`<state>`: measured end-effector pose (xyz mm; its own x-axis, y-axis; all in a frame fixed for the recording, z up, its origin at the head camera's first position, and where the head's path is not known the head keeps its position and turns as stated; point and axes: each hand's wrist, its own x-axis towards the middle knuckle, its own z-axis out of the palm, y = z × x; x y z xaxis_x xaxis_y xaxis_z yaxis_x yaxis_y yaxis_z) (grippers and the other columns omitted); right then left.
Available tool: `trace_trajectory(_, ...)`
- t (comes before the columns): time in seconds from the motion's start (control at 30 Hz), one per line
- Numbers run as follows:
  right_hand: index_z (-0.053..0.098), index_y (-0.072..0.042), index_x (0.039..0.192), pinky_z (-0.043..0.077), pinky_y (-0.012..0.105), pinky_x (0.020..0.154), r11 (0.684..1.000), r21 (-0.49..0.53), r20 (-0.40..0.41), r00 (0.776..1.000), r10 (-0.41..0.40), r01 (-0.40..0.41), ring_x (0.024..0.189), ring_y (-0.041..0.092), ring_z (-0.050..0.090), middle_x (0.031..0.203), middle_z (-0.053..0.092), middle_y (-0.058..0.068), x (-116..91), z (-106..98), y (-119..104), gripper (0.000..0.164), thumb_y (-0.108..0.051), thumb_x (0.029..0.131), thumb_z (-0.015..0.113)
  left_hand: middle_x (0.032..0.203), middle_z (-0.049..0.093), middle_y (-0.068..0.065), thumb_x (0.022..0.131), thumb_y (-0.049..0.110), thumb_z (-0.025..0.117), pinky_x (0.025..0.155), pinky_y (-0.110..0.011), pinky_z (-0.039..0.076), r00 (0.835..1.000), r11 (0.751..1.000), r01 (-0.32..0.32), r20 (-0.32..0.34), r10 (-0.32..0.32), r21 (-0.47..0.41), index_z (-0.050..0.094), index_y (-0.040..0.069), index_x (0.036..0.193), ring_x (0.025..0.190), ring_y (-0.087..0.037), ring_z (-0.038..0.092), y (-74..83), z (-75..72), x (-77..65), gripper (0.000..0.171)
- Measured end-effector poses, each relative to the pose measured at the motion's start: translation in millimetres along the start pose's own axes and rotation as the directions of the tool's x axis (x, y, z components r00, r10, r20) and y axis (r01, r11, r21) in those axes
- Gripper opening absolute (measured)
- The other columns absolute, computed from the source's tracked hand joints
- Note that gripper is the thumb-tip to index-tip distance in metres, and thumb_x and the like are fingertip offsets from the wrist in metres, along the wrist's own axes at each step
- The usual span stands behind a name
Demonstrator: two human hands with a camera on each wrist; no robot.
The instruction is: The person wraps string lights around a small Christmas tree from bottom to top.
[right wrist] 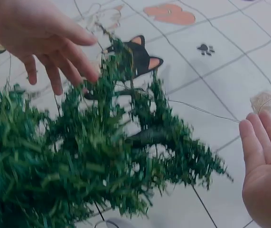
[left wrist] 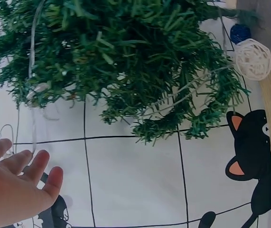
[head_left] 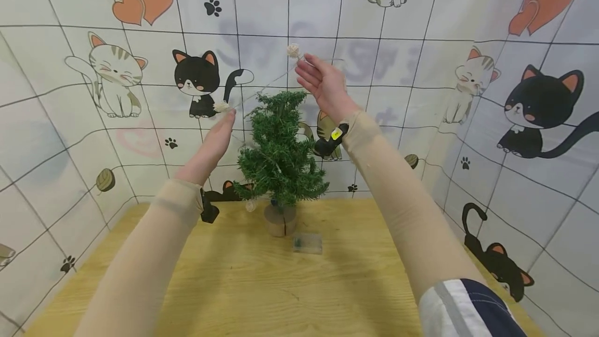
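Observation:
A small green artificial tree (head_left: 281,150) stands upright on a round base (head_left: 280,220). Along its left side run strands of a thin wire string (left wrist: 187,90) with pale woven balls. My left hand (head_left: 212,142) is at the tree's upper left, its fingers loosely spread in the right wrist view; one woven ball (head_left: 222,107) is beside its fingertips. Above and right of the treetop, my right hand (head_left: 325,85) has its fingers nearly straight, the wire running across their tips. Another ball (head_left: 293,50) sits by those fingertips. The right thumb's contact with the wire is unclear.
A clear flat box (head_left: 308,243) lies on the wooden table (head_left: 281,295) in front of the tree base. Low on the left hangs a woven ball (left wrist: 253,59), near a dark blue one (left wrist: 240,33). A cat-print sheet (head_left: 262,4) forms the backdrop behind and at both sides.

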<state>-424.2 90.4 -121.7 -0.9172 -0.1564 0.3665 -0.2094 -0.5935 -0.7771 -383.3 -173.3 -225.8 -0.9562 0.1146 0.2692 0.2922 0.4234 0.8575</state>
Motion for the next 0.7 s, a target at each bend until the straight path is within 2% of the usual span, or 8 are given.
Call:
trace_trajectory(0.1,0.057,0.0,0.132,0.046,0.034,0.099,1.0,0.011,-0.043,0.999,-0.014,0.015,0.121,0.027,0.056,0.131,0.058,0.018,5,-7,3,0.034,-0.014,0.101,0.054,0.162,0.007,-0.001,0.101,0.06,0.016,0.116,-0.052,0.01,1.0,1.0,0.013,0.018,-0.013,0.013,0.012,0.026,0.157,0.147,-0.028,0.01,-1.1,3.8,3.0,0.066)
trace_trajectory(0.23,0.054,0.0,0.134,0.045,0.033,0.099,1.0,0.006,-0.053,0.998,-0.028,0.028,0.126,0.028,0.052,0.13,0.059,0.018,9,-18,10,0.036,-0.013,0.101,0.054,0.161,0.014,-0.003,0.101,0.059,0.018,0.113,-0.056,0.016,1.0,1.0,0.007,0.016,-0.007,0.014,0.015,0.024,0.157,0.142,-0.031,0.026,-4.9,8.5,5.7,0.066)
trace_trajectory(0.3,0.053,0.001,0.135,0.045,0.033,0.099,0.999,-0.002,-0.052,0.998,-0.044,0.044,0.127,0.029,0.05,0.131,0.058,0.018,10,-24,13,0.037,-0.013,0.101,0.054,0.161,0.015,-0.003,0.101,0.06,0.018,0.113,-0.057,0.017,1.0,1.0,0.006,0.022,-0.006,0.016,0.016,0.024,0.157,0.141,-0.031,0.029,-7.4,11.2,6.3,0.067)
trace_trajectory(0.57,0.058,0.0,0.13,0.039,0.036,0.105,0.991,-0.109,-0.05,0.995,-0.082,0.076,0.123,0.026,0.054,0.129,0.06,0.016,17,-34,14,0.033,-0.016,0.101,0.053,0.161,0.016,-0.002,0.097,0.066,0.017,0.112,-0.059,0.016,0.997,1.0,-0.009,0.072,0.007,0.024,0.015,0.028,0.156,0.142,-0.029,0.028,-17.4,18.9,9.5,0.07)
trace_trajectory(0.6,0.058,0.0,0.13,0.039,0.035,0.105,0.989,-0.125,-0.051,0.995,-0.084,0.077,0.122,0.025,0.056,0.129,0.06,0.016,18,-33,13,0.033,-0.017,0.102,0.052,0.161,0.015,-0.003,0.099,0.063,0.016,0.112,-0.059,0.015,0.997,1.0,-0.011,0.08,0.009,0.025,0.014,0.026,0.157,0.142,-0.03,0.027,-12.7,19.0,6.7,0.068)
trace_trajectory(0.7,0.058,-0.002,0.131,0.039,0.033,0.105,0.987,-0.14,-0.067,0.994,-0.085,0.075,0.12,0.021,0.057,0.13,0.06,0.014,21,-33,11,0.034,-0.018,0.102,0.053,0.161,0.016,-0.004,0.1,0.062,0.016,0.112,-0.059,0.015,0.996,0.999,-0.029,0.089,0.026,0.029,0.015,0.026,0.157,0.142,-0.03,0.027,-13.5,19.5,9.6,0.067)
